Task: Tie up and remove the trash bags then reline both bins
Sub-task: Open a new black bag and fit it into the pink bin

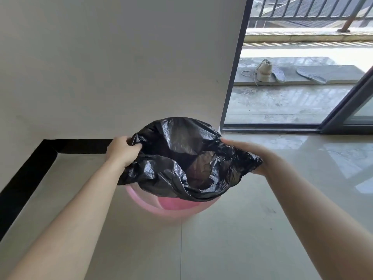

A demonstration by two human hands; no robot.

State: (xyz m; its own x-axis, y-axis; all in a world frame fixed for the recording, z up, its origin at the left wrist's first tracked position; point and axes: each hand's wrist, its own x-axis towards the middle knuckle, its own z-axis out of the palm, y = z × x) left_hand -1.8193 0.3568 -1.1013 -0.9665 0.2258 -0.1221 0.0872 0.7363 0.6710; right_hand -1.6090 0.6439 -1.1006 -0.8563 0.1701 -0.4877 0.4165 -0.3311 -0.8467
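We hold the black trash bag (181,158) spread open directly over the pink bin (173,205), our left hand (122,151) clenched on its left edge and our right hand (250,156) gripping its right edge, fingers hidden under the plastic. The bag covers most of the bin, leaving only the near rim showing. Behind the bin rises a pale wall (121,57) with a black baseboard (26,178); right of it, beyond glossy floor tiles (252,229), an open sliding door (343,110) shows a balcony with a shoe (264,70).

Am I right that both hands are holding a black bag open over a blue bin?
Not quite: the bin is pink, not blue, as the head view shows. The left hand and right hand do hold the black bag open over it.
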